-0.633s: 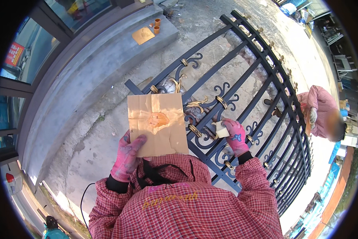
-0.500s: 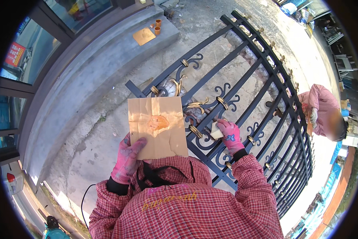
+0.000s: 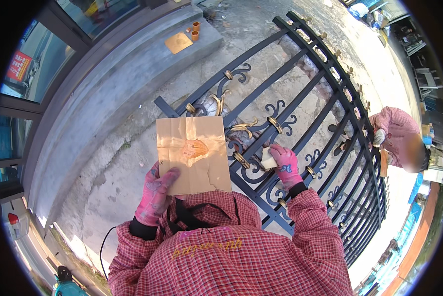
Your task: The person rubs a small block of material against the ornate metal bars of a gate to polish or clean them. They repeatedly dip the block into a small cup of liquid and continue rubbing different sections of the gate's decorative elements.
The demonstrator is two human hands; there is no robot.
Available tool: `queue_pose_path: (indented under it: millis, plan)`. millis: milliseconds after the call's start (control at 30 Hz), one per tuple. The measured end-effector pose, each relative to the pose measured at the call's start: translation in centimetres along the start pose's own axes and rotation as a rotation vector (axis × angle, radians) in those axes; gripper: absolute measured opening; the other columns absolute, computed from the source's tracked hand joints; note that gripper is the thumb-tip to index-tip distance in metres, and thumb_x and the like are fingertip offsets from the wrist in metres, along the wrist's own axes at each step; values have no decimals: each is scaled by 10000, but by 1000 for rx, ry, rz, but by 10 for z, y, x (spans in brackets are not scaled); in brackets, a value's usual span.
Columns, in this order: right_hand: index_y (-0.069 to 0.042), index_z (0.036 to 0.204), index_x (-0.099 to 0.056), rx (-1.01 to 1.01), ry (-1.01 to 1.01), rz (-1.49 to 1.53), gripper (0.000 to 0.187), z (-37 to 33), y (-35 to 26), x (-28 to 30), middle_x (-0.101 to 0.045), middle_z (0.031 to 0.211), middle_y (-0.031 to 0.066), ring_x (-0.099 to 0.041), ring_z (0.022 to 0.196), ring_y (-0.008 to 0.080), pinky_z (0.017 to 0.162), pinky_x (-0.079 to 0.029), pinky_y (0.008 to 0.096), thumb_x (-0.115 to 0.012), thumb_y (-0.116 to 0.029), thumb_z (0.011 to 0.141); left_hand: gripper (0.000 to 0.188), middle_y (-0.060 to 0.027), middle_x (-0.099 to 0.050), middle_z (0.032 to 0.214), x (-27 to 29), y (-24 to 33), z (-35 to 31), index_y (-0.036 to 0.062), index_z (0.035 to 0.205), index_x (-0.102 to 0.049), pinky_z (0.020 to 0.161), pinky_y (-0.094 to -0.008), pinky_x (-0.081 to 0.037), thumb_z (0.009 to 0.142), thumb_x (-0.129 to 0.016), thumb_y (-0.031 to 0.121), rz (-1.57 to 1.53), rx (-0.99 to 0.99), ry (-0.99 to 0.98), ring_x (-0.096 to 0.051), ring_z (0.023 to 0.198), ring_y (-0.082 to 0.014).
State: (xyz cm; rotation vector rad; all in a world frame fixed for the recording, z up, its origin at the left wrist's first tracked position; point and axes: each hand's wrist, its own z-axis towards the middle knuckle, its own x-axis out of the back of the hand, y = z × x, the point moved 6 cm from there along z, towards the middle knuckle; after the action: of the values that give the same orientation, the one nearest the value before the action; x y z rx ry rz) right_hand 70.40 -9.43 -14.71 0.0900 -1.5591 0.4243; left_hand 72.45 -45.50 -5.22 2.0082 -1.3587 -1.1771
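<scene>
Red checked smock (image 3: 270,261), black cuffs (image 3: 143,230), pink-gloved hands (image 3: 155,195)

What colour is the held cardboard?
The cardboard is light brown with a coppery patch, in the head view.

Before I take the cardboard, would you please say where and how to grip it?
Probably pinch the flat cardboard by its right edge, from the right: that edge is free, while the left hand holds it near the lower left.

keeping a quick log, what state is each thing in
left hand: gloved, gripping the cardboard
cardboard: creased, stained orange mid-sheet
right hand: gloved, closed on the sponge
sponge: held by the fence, contact unclear
fence: dark, partly gold-coloured
cups: upright, open, on the step
</scene>
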Motion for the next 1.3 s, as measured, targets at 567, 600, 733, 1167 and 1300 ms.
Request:
queue_pose_path:
  millis: [567, 600, 733, 1167, 1300]
  plan:
    - [-120, 1003, -596, -105, -135, -11, 410, -16, 4, 2, -617, 1066, 52, -596, 925, 281, 772, -495, 377, -651, -23, 609, 376, -75, -592, 893, -1, 4, 0, -14, 1165, -454, 459, -248, -505, 850, -582, 144, 29, -3, -18, -608, 656, -146]
    - [-116, 1003, -596, -67, -244, -24, 408, -17, 2, -5, -619, 1058, 60, -595, 934, 280, 773, -495, 379, -650, -23, 610, 360, -78, -589, 891, -2, 5, 1, -16, 1165, -451, 442, -245, -500, 860, -568, 134, 18, -10, -13, -606, 642, -148]
    - [-69, 984, -577, -414, 146, 349, 372, -9, 16, 18, -619, 971, 120, -616, 875, 318, 722, -503, 372, -742, -100, 652, 359, -90, -597, 901, 4, 4, 0, -19, 1162, -455, 439, -244, -498, 861, -573, 139, 39, 11, 21, -612, 648, -155]
    - [-58, 1039, -571, -292, 24, 301, 402, 132, 14, 22, -622, 981, 171, -600, 932, 348, 785, -484, 375, -713, -75, 664, 332, -104, -593, 852, 32, 22, -2, -7, 1125, -462, 409, -256, -454, 850, -551, 157, 52, 3, 146, -577, 567, -164]
    - [-68, 1040, -580, -215, -80, 147, 406, 144, 21, -1, -621, 997, 153, -581, 965, 352, 803, -481, 392, -706, -52, 655, 336, -104, -593, 849, 37, 28, -1, -9, 1123, -463, 408, -259, -458, 844, -552, 155, 29, -18, 137, -579, 570, -166]
